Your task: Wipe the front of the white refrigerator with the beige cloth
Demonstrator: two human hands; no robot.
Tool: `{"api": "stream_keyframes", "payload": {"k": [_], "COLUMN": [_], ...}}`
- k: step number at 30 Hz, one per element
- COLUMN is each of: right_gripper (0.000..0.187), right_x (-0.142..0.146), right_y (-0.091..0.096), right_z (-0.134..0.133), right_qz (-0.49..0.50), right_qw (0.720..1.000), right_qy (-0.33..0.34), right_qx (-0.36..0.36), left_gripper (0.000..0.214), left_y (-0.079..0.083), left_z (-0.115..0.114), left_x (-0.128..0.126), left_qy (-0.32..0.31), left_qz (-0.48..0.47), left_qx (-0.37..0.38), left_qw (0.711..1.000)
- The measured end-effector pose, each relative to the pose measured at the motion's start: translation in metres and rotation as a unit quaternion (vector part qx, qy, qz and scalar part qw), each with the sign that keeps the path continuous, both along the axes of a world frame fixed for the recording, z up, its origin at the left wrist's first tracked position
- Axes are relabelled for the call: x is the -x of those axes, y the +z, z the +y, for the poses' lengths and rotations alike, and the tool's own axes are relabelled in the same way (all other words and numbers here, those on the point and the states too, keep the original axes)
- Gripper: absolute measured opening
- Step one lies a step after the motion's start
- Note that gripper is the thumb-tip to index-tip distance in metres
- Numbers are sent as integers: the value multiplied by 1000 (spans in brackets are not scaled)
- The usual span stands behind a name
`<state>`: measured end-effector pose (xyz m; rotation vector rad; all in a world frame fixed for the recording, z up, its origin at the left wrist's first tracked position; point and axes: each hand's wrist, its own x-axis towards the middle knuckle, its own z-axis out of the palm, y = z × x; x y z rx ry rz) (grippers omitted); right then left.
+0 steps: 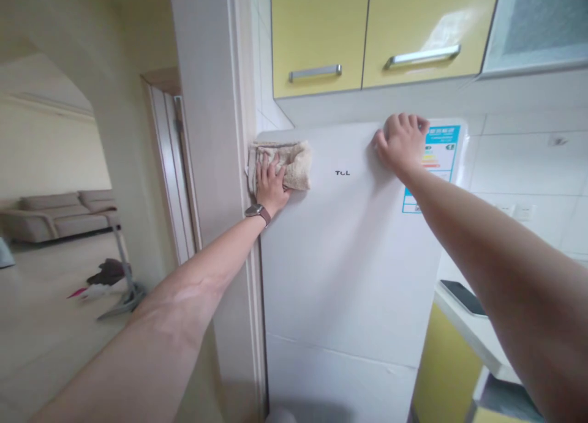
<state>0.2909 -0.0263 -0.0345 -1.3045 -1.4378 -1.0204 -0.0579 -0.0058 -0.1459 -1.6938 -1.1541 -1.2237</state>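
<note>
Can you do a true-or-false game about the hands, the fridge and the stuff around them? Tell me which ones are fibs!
1. The left hand presses a beige cloth against the white fridge. True.
2. The right hand is squeezing a sponge. False: no sponge shows there; that hand is at the fridge's upper edge.
3. A watch is on the right wrist. False: it is on the left one.
4. The cabinet doors above the fridge are yellow. True.
5. The sofa is at the picture's right side. False: it is at the left.
</note>
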Motion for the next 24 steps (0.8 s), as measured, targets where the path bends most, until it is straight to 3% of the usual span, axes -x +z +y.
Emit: {"api": "stream_keyframes", "payload": {"k": [8, 13, 24], "right_gripper": [39, 48, 57], "right_x": [7, 11, 6], "right_y": [0, -4, -4], "right_z": [-16, -22, -16], "right_qz": [13, 8, 4], "right_qw": [999, 1000, 999], "right_qy": [25, 26, 48], "right_qx": [16, 4, -17], "left_gripper": [66, 74, 56], "left_y": [-134, -206, -371], "left_z": [-9, -15, -31], "left_x": [7, 16, 28], "left_qy": [-11, -14, 10], "left_qz": [-41, -51, -75], "left_qx": [44, 110, 213], "left_qw": [998, 993, 974]}}
